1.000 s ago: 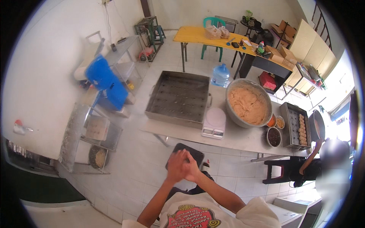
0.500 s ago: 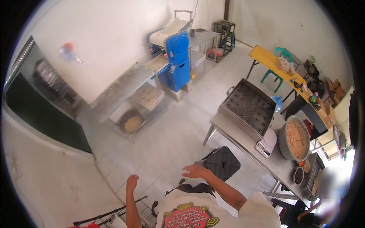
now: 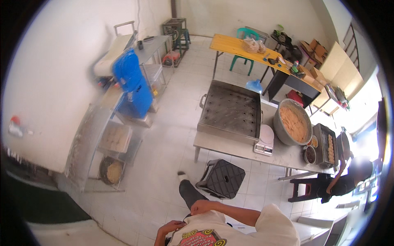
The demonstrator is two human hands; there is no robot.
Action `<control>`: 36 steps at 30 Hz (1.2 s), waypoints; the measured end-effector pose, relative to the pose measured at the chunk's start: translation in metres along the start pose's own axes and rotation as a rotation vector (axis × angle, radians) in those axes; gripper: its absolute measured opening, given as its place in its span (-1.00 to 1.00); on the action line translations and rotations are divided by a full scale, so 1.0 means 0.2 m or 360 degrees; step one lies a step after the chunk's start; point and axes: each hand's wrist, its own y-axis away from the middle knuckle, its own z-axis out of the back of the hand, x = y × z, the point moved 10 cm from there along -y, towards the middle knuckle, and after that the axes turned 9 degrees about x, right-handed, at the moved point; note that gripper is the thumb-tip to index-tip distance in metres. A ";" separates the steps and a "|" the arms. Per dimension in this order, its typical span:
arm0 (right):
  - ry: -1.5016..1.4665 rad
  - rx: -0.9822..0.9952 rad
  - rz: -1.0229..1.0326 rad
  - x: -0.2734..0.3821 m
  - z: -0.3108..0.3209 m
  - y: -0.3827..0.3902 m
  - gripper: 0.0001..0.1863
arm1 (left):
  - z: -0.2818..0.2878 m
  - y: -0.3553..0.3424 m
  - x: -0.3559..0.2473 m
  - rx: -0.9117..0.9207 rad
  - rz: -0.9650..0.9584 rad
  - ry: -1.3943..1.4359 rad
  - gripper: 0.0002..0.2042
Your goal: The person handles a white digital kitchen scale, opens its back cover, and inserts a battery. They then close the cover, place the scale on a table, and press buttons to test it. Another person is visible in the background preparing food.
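Both hands sit at the waist: the right hand [image 3: 200, 207] is curled at the front hem of the pale cloth shirt [image 3: 240, 238], the left hand [image 3: 174, 226] lies by the shirt's side, fingers bent; whether either grips fabric, I cannot tell. Ahead of them on glossy white floor tiles [image 3: 164, 135] stands a dark stool [image 3: 225, 179], its squarish top grooved. Beyond it, a smooth metal table [image 3: 209, 142] bears a squarish metal tray [image 3: 232, 110] dotted with small holes, a white scale [image 3: 264, 141] and a round grey bowl [image 3: 278, 123] of lumpy, pinkish-beige paste [image 3: 293, 123]. Farther off, a yellow table [image 3: 230, 43] stands before a plain pale wall [image 3: 217, 18].
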 end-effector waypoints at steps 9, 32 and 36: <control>0.0107 0.0301 -0.0392 0.18 0.70 -0.41 -0.24 | 0.88 -0.06 -0.59 0.0100 0.0050 0.0009 -0.63; -0.0719 -0.0971 -0.0965 -0.06 2.33 -0.51 -0.46 | 3.53 0.12 -1.62 -0.0020 0.0112 -0.1064 -0.54; -0.0923 -0.1639 -0.0519 0.16 2.59 -0.53 -0.68 | 3.74 0.24 -1.81 -0.0017 0.0534 -0.0280 -0.65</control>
